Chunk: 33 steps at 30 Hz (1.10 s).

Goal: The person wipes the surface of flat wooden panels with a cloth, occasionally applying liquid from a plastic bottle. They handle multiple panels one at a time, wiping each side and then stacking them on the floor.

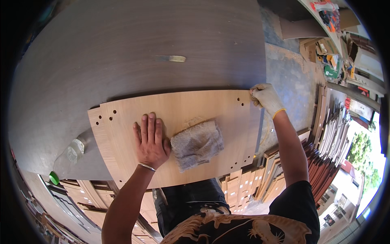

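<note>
A light wood-grain panel (178, 107) with small drilled holes near its corners lies on the dark table (122, 49). The edge of a second panel (96, 124) shows from under its left side. My bare left hand (151, 140) rests flat on the upper panel, fingers stretched out. Just right of it lies a folded grey cloth (198, 144), touched by neither hand. At the far right corner of the panel is my right hand (266, 99), in a pale work glove. Its fingers are curled closed against the corner; what they may pinch is hidden.
A short flat tool (176, 58) lies beyond the panel. A clear bottle with a green cap (54, 177) lies at the table's left edge. Wood panels (243, 185) stand upright below the near edge. Long boards (331, 130) are stacked at right, below a cluttered shelf (333, 40).
</note>
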{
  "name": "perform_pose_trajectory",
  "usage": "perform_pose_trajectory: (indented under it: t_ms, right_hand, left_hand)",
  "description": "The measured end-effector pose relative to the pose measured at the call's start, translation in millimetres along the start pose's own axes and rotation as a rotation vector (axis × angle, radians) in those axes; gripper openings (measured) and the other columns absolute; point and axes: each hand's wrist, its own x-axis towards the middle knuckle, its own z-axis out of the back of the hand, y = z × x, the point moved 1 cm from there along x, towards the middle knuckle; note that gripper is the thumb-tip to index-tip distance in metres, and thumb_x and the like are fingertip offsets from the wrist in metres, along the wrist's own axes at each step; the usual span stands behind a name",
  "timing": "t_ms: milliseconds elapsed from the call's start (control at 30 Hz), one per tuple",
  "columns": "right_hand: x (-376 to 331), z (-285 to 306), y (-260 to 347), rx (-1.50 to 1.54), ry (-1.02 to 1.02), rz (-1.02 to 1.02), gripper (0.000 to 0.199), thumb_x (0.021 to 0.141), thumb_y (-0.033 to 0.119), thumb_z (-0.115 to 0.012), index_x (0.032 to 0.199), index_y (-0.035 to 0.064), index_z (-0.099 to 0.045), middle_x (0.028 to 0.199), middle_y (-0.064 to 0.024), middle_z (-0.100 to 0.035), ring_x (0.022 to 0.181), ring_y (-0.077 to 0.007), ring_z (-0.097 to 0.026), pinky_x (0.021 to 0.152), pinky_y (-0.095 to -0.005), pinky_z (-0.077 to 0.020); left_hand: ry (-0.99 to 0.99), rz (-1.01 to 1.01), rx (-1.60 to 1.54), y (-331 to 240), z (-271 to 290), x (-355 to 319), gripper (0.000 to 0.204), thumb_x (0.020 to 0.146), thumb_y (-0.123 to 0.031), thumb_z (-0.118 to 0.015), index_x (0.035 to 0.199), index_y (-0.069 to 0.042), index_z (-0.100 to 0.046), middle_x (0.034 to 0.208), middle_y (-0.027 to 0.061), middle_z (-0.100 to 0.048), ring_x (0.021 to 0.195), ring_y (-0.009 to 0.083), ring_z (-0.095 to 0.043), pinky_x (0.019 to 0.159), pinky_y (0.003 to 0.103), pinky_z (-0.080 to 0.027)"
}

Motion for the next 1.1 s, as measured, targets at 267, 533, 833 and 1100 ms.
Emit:
perform_pose_trajectory:
  t_ms: [267,533,833,1100]
  right_hand:
    - [-15,-7,-17,0.286,-0.105,0.021,0.015,0.1,0.008,-0.063,0.098,-0.0046,-0.071,0.074,-0.0061,-0.066,0.056,-0.012,-0.058,0.048,-0.0282,-0.0432]
    - [-12,-13,-37,0.501,-0.097,0.078,0.016,0.098,0.001,-0.059,0.105,-0.0062,-0.07,0.079,-0.0062,-0.066,0.06,-0.0109,-0.059,0.049,-0.0261,-0.0436]
    - [-7,-13,-34,0.35,-0.107,0.1,0.014,0.098,0.006,-0.061,0.101,-0.0013,-0.073,0.076,-0.0023,-0.065,0.059,-0.0088,-0.059,0.049,-0.025,-0.044]
    - [-1,-15,-41,0.39,-0.157,0.113,0.013,0.099,0.01,-0.064,0.101,0.0,-0.073,0.073,-0.0035,-0.066,0.053,-0.0095,-0.058,0.044,-0.0255,-0.0405]
  left_hand:
    - [0.015,-0.007,0.041,-1,-1,-1,0.079,0.087,-0.02,-0.061,0.158,0.003,-0.033,0.169,0.0258,-0.027,0.158,0.0469,-0.021,0.127,0.068,-0.012]
    - [-0.008,-0.049,0.084,0,-1,1,0.08,0.088,-0.021,-0.06,0.158,0.003,-0.032,0.169,0.0261,-0.028,0.157,0.0482,-0.023,0.126,0.068,-0.011]
    - [-0.008,-0.081,0.125,2,-1,1,0.08,0.09,-0.022,-0.058,0.16,0.004,-0.029,0.169,0.0274,-0.028,0.157,0.0493,-0.022,0.126,0.069,-0.013]
    - [0.029,-0.041,0.095,-3,2,3,0.078,0.091,-0.023,-0.054,0.16,0.004,-0.029,0.169,0.028,-0.027,0.157,0.0493,-0.022,0.126,0.067,-0.011]
